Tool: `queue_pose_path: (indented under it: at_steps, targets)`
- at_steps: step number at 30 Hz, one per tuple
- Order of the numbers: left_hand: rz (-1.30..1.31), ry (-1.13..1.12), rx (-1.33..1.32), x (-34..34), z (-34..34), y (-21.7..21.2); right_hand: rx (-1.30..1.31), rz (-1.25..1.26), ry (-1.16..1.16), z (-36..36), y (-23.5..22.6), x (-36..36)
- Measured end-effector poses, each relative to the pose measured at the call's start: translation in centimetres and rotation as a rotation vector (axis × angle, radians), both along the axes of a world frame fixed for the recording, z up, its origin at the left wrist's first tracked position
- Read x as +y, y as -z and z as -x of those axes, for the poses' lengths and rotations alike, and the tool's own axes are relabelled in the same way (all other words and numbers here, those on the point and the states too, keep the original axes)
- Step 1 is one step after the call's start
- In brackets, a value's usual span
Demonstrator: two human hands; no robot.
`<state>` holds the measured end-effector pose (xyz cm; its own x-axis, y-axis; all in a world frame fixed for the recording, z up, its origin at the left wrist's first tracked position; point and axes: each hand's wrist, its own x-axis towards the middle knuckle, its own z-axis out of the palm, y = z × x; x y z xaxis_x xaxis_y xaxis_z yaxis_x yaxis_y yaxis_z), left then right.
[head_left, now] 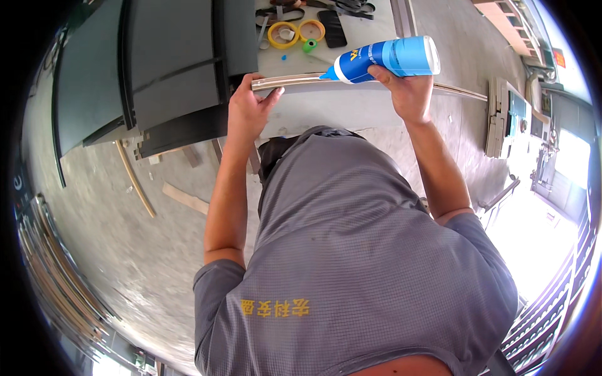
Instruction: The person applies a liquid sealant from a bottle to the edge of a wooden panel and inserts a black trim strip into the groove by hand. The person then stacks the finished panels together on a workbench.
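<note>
The left hand point(248, 106) is clamped on the near end of a long pale trim strip point(295, 80), which runs along the counter's point(351, 106) front edge. The right hand point(407, 91) grips a blue glue bottle point(389, 58), nozzle touching the strip. Dark panels point(169, 69) crowd the counter's left side; tape rolls point(295, 31) lie toward the far edge.

i'm seeing a pale worktable point(351, 109) carrying dark panels point(175, 69), two yellow tape rolls point(283, 34), a small green cap point(310, 46) and a black flat thing point(332, 28) lying beside them.
</note>
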<state>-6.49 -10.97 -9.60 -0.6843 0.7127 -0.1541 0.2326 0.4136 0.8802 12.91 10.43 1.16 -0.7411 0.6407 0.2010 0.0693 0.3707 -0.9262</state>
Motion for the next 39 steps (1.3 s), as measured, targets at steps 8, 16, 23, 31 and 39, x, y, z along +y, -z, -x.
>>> queue_pose_path:
  at_steps: [8, 16, 23, 31, 39]
  targets:
    - [-0.056, -0.023, -0.019, 0.2, -0.5, 1.3, 0.060, 0.061, 0.074, -1.9, -0.3, 1.3]
    - [-0.050, -0.039, 0.004, 0.4, -0.4, 2.0, 0.086, 0.072, 0.177, -4.5, 0.3, 3.2]
    - [-0.087, -0.092, -0.180, 0.5, -0.8, 2.4, 0.058, 0.082, 0.221, -7.1, 0.7, 5.3]
    - [-0.077, -0.099, -0.118, 0.6, -0.8, 3.2, 0.050, 0.072, 0.239, -10.2, 1.1, 8.1]
    - [-0.140, -0.108, -0.142, 0.8, -1.1, 3.4, 0.101, 0.126, 0.286, -12.5, 0.8, 10.5]
